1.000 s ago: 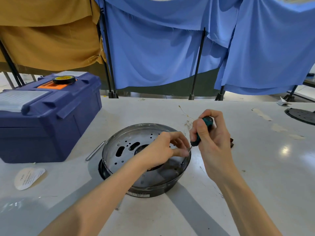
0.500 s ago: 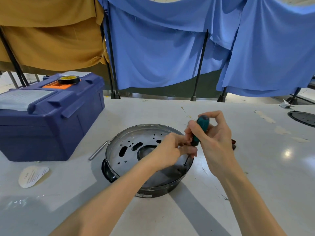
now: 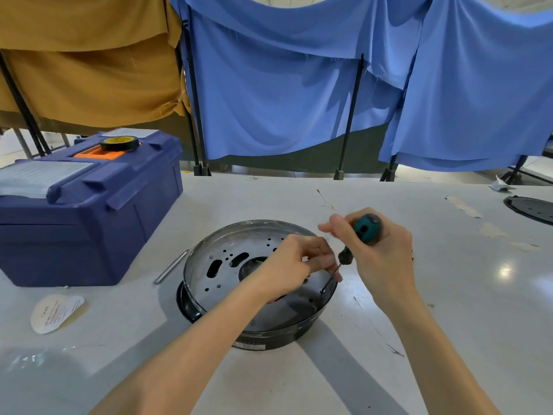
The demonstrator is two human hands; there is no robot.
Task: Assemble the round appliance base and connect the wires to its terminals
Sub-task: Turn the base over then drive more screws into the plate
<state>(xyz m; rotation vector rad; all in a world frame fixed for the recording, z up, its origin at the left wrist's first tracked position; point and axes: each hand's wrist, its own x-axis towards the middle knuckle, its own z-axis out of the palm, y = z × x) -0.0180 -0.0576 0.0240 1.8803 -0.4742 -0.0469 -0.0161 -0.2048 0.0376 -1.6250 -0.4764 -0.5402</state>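
From the head camera, the round base (image 3: 236, 283) sits on the white bench (image 3: 449, 310), a little left of the middle. It is a shallow metal pan with a dark ring under it, and its flat bottom has many holes and slots. The left hand (image 3: 294, 266) reaches over the pan and its grip is pinched together on something very small near the right side of the pan; what it pinches is hidden by the fingers, so I cannot name it. The right hand (image 3: 380, 256) has its grip clamped on the green handle of a screwdriver (image 3: 360, 235). The thin shaft goes down and to the left, and its tip touches the pan floor close to the right wall, at what seems to be a small screw, but this is too small to be sure. The middle of the pan is covered by the left hand and forearm. No wires or terminals can be made out.

A thin metal rod (image 3: 171, 267) lies just beside the pan on its left. Further left stands a blue toolbox (image 3: 89, 211) with a roll of tape (image 3: 119, 142) on its lid; its left end is cut off by the frame. A round paper label (image 3: 55, 313) lies in front of the toolbox. At the right edge a dark round plate (image 3: 531, 208) is partly cut off. The bench shows scratches, bits of old tape and a bright reflection of light. Behind it hang blue cloths (image 3: 284, 94) and a mustard cloth (image 3: 89, 64) on black stands.
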